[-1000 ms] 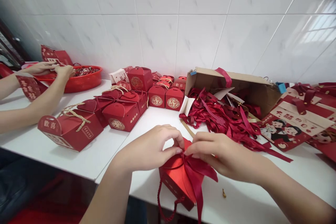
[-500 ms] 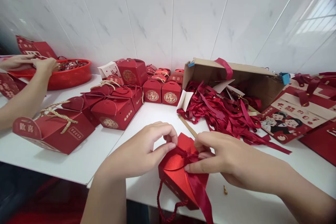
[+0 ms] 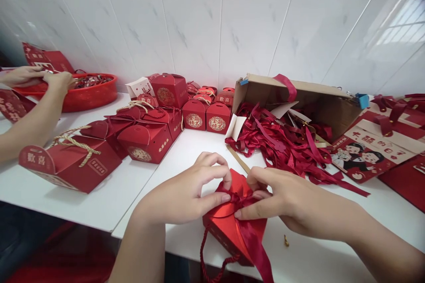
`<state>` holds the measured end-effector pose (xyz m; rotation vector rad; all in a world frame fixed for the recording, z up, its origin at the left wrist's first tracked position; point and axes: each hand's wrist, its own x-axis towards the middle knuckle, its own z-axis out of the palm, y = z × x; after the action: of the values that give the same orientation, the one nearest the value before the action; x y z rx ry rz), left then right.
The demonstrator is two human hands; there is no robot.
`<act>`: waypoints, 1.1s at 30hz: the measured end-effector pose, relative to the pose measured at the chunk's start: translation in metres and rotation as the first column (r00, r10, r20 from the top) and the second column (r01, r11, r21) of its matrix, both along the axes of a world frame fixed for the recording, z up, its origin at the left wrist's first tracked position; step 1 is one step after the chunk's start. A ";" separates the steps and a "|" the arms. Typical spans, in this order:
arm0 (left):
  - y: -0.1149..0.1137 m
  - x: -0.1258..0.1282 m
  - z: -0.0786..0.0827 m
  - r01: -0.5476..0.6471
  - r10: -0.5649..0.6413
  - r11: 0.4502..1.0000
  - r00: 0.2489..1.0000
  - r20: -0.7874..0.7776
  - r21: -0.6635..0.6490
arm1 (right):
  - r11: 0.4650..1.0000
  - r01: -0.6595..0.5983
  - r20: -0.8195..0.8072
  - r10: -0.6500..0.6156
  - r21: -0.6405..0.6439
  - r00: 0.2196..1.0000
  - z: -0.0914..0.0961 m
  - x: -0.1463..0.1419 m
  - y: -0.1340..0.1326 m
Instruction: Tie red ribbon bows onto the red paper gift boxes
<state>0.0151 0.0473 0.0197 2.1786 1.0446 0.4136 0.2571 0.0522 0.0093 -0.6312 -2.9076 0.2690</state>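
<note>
A small red gift box (image 3: 229, 225) sits at the front edge of the white table, its overlapping flaps closed on top. Dark red satin ribbon (image 3: 254, 241) crosses its lid, with a loose end hanging over the front. My left hand (image 3: 195, 188) pinches the ribbon near the knot, thumb and forefinger curled together. On the other side, my right hand (image 3: 282, 199) grips the ribbon by the knot, with one finger pressed on the lid. A twisted red cord handle (image 3: 203, 258) dangles from the box. Close by on the right lies a tiny gold bell-like piece (image 3: 286, 241).
A tipped cardboard box (image 3: 318, 101) spills a heap of red ribbons (image 3: 282, 146). Several red gift boxes (image 3: 144, 141) stand left and behind. Printed bags (image 3: 368, 154) lie at right. At far left, another person's hands (image 3: 58, 84) work by a red basin (image 3: 96, 99).
My left hand has moved slightly right, closer to the knot, and its thumb now presses on the ribbon there. My right hand stays nearly in place.
</note>
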 end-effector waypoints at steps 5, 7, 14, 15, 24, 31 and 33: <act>-0.002 0.000 0.002 -0.001 0.000 1.000 0.998 0.065 0.016 | 0.998 0.004 -0.042 -0.006 -0.060 0.999 -0.002 0.001 0.002; -0.003 0.000 0.002 -0.017 0.015 1.000 0.997 0.082 0.023 | 0.997 0.009 -0.046 -0.012 -0.076 0.999 -0.002 0.001 0.003; 0.000 0.017 -0.005 -0.063 0.052 0.997 0.975 0.217 0.046 | 0.996 0.004 -0.056 -0.009 -0.094 0.998 -0.002 0.002 0.004; -0.001 0.021 -0.007 -0.083 0.072 0.996 0.968 0.241 0.036 | 0.995 0.002 -0.080 -0.010 -0.099 0.997 -0.002 0.003 0.005; -0.003 0.038 -0.011 -0.140 0.181 0.981 0.914 0.363 -0.135 | 0.949 -0.028 -0.455 -0.125 -0.315 0.882 0.004 0.001 0.010; 0.000 0.039 -0.016 -0.167 0.217 0.973 0.895 0.389 -0.160 | 0.863 0.126 -0.421 -0.360 -0.489 0.832 0.002 0.001 0.014; 0.001 0.040 -0.017 -0.175 0.216 0.975 0.902 0.375 -0.140 | 0.862 0.155 -0.412 -0.380 -0.483 0.828 0.003 0.001 0.017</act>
<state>0.0547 0.0483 0.0031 1.8050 1.0341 0.8292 0.2584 0.0689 0.0121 -0.8809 -2.2272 0.9086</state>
